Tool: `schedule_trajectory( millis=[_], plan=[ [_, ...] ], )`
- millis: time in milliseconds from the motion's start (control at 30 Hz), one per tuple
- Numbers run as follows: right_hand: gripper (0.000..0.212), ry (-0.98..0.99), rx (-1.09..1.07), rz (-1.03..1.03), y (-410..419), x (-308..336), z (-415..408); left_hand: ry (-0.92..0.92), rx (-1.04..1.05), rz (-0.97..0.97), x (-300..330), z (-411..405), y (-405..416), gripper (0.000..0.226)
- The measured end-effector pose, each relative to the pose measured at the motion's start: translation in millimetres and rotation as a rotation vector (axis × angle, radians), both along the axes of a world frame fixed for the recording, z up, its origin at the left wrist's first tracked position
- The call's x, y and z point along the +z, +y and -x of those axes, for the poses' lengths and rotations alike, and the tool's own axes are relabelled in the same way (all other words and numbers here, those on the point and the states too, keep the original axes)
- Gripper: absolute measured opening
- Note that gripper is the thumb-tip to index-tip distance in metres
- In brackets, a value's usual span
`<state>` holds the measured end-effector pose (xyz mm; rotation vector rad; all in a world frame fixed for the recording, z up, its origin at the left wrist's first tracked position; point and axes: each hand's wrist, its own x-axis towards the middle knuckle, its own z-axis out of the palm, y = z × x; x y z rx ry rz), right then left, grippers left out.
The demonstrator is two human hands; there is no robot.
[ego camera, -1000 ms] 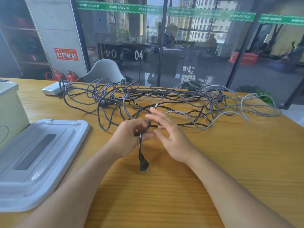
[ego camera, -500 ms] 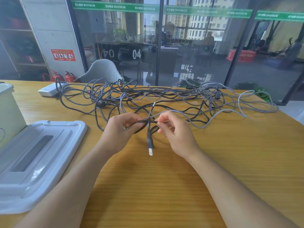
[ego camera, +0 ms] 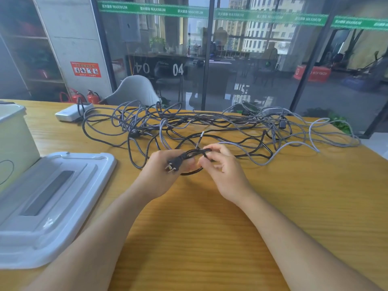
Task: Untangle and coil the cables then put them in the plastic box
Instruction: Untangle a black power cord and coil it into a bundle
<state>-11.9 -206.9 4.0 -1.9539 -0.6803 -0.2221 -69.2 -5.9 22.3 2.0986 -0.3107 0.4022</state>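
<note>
Since a moment ago the black plug (ego camera: 172,164) has swung up from hanging and now lies across the left hand (ego camera: 165,172), prongs toward the person. That hand curls around the black power cable (ego camera: 192,172), which makes one small loop between both hands. The right hand (ego camera: 220,164) pinches the same cable with bent fingers. Beyond them, one tangle of cables (ego camera: 210,127), grey braided and black, sprawls across the wooden table (ego camera: 210,238); I cannot count the strands. At the left stands one plastic box (ego camera: 12,139), with one white lid (ego camera: 52,202) flat beside it. One white adapter (ego camera: 73,114) sits at the far left.
</note>
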Motion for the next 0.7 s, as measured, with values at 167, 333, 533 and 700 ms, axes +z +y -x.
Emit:
schedule_trajectory(
  millis=[167,333,533,700],
  plan=[
    [0.029,-0.042,-0.094,0.298,-12.7,11.8,-2.4,-0.047,0.092,0.049,3.5,1.8,-2.6,0.015],
    [0.043,-0.102,-0.293,0.600,-12.1,22.4,3.7,-0.105,0.068,0.065,4.9,2.4,-4.3,0.015],
    [0.041,-0.045,-0.285,0.801,-21.1,17.9,0.6,-0.207,0.148,0.299,11.7,2.6,-1.0,0.014],
    [0.028,0.007,-0.257,0.724,-42.7,17.2,-7.2,-0.243,0.279,0.376,18.2,0.4,10.5,0.016]
  ],
)
